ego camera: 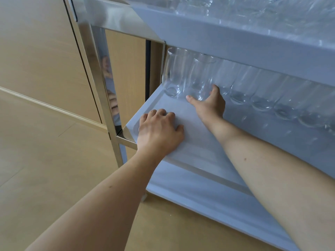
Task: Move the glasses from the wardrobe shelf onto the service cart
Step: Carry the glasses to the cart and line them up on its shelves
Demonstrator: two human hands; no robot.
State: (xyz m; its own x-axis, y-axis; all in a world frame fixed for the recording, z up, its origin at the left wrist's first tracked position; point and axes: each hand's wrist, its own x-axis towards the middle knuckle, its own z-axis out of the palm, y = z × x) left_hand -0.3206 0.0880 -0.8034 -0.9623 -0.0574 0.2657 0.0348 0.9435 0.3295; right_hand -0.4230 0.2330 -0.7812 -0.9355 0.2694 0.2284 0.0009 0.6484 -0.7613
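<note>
A service cart with a steel frame (101,73) has pale grey trays. On its lower tray (181,160) several clear glasses stand in a row along the back. My right hand (208,103) reaches in and holds the base of the second glass from the left (199,77), thumb on one side and fingers on the other. Just left of it stands the end glass (173,73). My left hand (159,132) rests on the tray's front left corner with its fingers curled, holding nothing. More glasses (199,4) stand on the upper tray (235,37).
The cart stands on a light wooden floor (45,169). Behind it is a wooden panel wall with a dark gap (147,69). The upper tray hangs low over the row of glasses. A bare strip of the lower tray lies in front of the glasses.
</note>
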